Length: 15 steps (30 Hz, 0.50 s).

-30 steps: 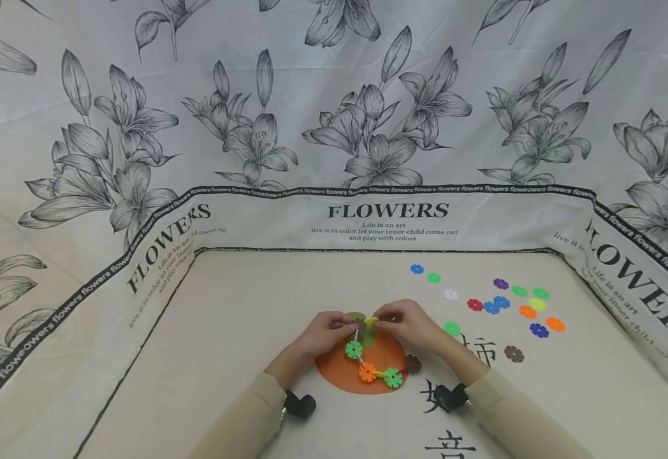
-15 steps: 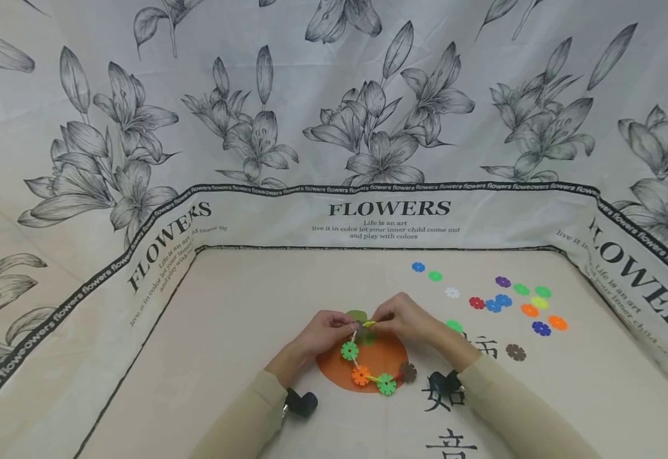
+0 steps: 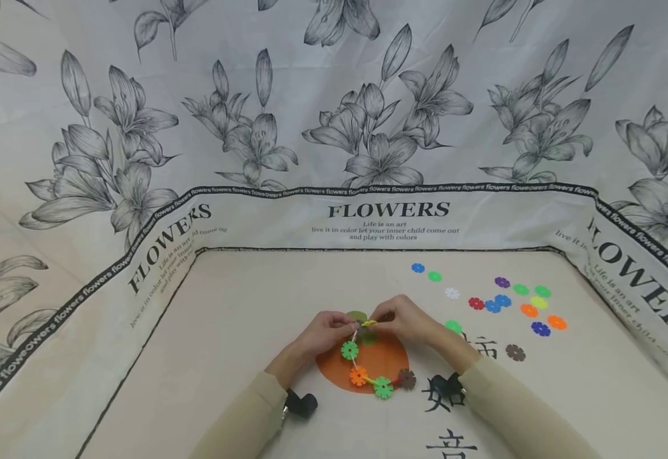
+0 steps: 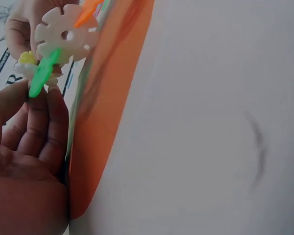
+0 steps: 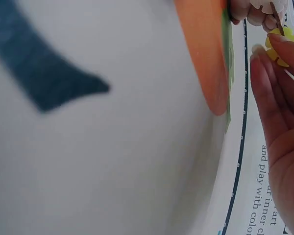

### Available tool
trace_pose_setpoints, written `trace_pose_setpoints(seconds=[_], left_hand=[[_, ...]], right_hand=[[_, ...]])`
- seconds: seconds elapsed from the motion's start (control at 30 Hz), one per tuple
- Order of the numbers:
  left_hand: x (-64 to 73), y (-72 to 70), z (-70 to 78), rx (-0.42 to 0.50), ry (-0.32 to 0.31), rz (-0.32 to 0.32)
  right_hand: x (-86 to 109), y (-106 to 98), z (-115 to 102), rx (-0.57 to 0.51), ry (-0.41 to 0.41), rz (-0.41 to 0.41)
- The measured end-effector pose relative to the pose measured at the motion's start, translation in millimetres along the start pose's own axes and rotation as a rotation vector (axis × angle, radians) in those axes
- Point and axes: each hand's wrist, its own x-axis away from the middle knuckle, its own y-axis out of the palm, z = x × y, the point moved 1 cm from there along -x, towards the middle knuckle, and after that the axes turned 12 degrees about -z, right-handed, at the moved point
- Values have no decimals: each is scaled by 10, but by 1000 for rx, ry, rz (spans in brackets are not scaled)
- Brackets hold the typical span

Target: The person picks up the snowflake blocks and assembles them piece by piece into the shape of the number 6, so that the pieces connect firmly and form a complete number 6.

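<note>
A chain of interlocking plastic snowflake discs hangs from my left hand (image 3: pixel 325 335), whose thumb and fingers pinch its upper end. Down the chain come a green disc (image 3: pixel 349 350), an orange disc (image 3: pixel 359 376), another green disc (image 3: pixel 383 387) and a brown disc (image 3: pixel 406 379). A white disc (image 4: pixel 66 34) links the upper green disc to the orange one in the left wrist view. My right hand (image 3: pixel 405 319) pinches a yellow disc (image 5: pixel 286 44) right at the chain's upper end. In the right wrist view, a brown disc seen edge-on meets the yellow one. Fingers partly hide this joint.
An orange persimmon print (image 3: pixel 388 357) with a green top lies below the chain on the pale cloth. Loose discs, such as a red disc (image 3: pixel 475 303) and a dark blue disc (image 3: pixel 540 329), lie scattered to the right. A flowered curtain (image 3: pixel 380 140) rises behind.
The lower end of the chain has swung a little left and toward me. My right hand has shifted slightly, its fingers still on the yellow disc. My left hand stays nearly in place.
</note>
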Motion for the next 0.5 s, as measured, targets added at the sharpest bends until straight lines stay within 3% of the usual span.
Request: trace_pose_setpoints(seconds=[0.2,0.5], left_hand=[[4,39,-19,5,6,-4],[-3,8,-35,-5,42,-9]], right_hand=[[222,-65,45,63,75,87],[646,-406,111,167,235,212]])
